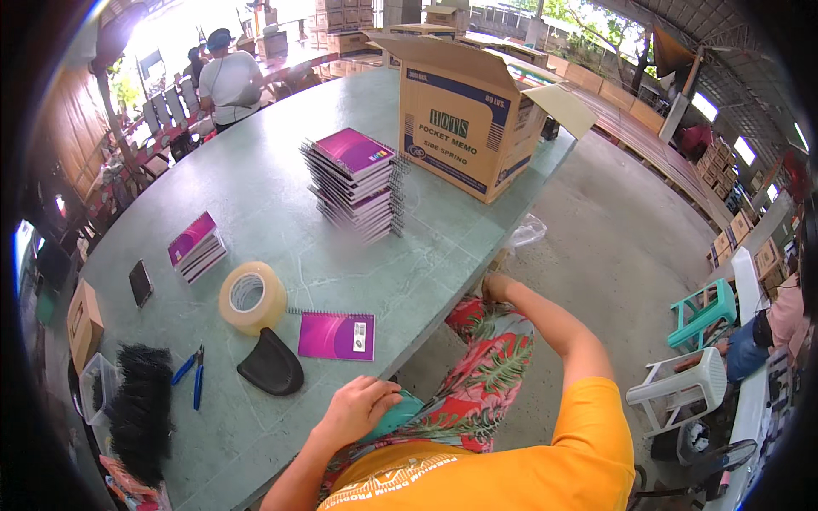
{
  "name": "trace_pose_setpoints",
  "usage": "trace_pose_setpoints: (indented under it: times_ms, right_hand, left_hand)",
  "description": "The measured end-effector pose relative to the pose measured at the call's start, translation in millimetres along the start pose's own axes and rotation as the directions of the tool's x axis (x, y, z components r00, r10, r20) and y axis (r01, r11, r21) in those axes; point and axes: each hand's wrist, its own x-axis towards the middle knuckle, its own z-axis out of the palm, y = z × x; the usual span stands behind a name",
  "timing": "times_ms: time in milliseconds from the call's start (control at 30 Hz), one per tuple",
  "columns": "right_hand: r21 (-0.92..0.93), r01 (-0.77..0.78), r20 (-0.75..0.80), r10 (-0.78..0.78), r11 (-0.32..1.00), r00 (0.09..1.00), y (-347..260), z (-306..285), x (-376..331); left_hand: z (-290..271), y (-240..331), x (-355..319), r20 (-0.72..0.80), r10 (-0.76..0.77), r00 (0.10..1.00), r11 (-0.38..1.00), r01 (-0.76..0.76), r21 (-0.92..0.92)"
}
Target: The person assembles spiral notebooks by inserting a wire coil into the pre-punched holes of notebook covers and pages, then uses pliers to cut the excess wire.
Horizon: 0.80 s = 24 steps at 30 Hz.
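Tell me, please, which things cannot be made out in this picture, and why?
All in the head view:
- Right hand: fingertips, and anything in them, hidden by the hand itself.
- Teal object: full shape covered by the left hand and floral trousers.
- Cardboard carton: contents hidden by its walls.
- Spiral notebook stack: lowest copies blurred.

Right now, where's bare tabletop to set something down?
Tabletop is bare between the small notebook pile and tall notebook stack, and between that stack and the lone notebook. It's crowded around the black bundle, blue pliers and tape roll.
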Motion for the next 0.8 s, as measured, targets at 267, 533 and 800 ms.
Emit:
trace_pose_setpoints:
  times_ms: [267, 533, 800]
  right_hand:
    - [0.335, -0.024, -0.150, 0.079, 0.942, 0.986, 20.9, 42.3, 5.8]
    - [0.313, -0.183, -0.135, 0.234, 0.932, 0.963, 46.1, 99.1, 17.4]
    - [-0.054, -0.112, 0.149, 0.119, 0.992, 0.982, 34.6, 94.4, 42.1]
  left_hand:
    - [7.2, -4.7, -12.5, 0.000, -0.027, 1.000, 0.997, 0.027, 0.066]
    - [7.4, 1.7, -2.0, 0.003, 0.002, 1.000, 1.000, -0.002, -0.004]
    - [-9.0, -6.4, -28.2, 0.011, -0.026, 1.000, 0.999, 0.025, 0.045]
